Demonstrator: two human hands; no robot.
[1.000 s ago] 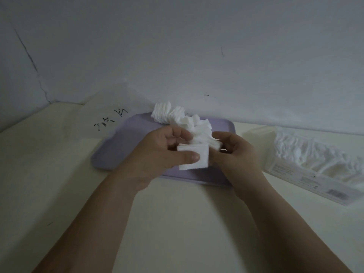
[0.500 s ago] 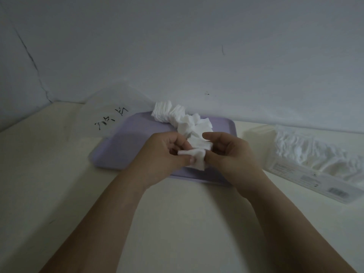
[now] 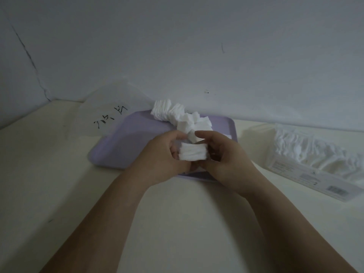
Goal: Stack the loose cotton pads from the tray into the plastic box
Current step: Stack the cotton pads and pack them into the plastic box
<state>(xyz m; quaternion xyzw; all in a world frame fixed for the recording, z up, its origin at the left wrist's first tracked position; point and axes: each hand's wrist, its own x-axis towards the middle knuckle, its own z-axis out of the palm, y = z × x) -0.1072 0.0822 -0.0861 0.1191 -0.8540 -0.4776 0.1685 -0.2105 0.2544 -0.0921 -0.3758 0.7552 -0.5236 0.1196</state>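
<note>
Neatly squared white cotton pad stack (image 3: 193, 155), left fingers (image 3: 175, 152) and right fingers (image 3: 213, 153) grasping its ends.

Pads (image 3: 178, 115) on tray (image 3: 126, 142), box (image 3: 315, 166) to tray's right.

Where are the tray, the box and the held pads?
tray (image 3: 126, 148): head view, bare left part of its floor.
box (image 3: 303, 175): head view, front wall.
held pads (image 3: 193, 153): head view, middle of the stack's near side.
</note>
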